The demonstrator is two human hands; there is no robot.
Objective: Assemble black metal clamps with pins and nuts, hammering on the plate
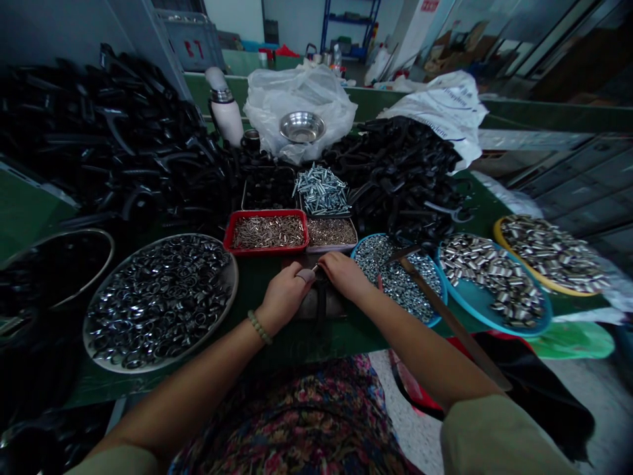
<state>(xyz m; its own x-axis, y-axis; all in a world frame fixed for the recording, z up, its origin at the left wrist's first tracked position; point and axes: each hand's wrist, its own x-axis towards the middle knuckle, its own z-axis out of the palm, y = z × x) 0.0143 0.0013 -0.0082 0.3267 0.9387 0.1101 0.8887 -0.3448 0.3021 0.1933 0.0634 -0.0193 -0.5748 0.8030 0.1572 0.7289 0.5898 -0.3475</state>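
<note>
My left hand [287, 295] is closed, thumb and fingers pinched together, with a beaded bracelet at the wrist. Close beside it, my right hand [345, 275] also pinches. Between the fingertips shows a small shiny metal part [315, 267]; its exact kind is too small to tell. Below the hands lies a dull metal block [306, 307] on the green table, with a dark strip-like part [321, 307] across it. Just beyond the hands stand a red tray [267, 251] of small metal pins and a pale tray [331, 249] of tiny copper-coloured pieces.
A hammer [435, 300] lies across a blue basin [442, 310] of small metal pieces at right. Another blue basin [467, 300] and a yellow one [499, 227] hold metal sleeves. At left is a round tray [91, 343] of metal rings. Black parts [395, 171] are heaped behind.
</note>
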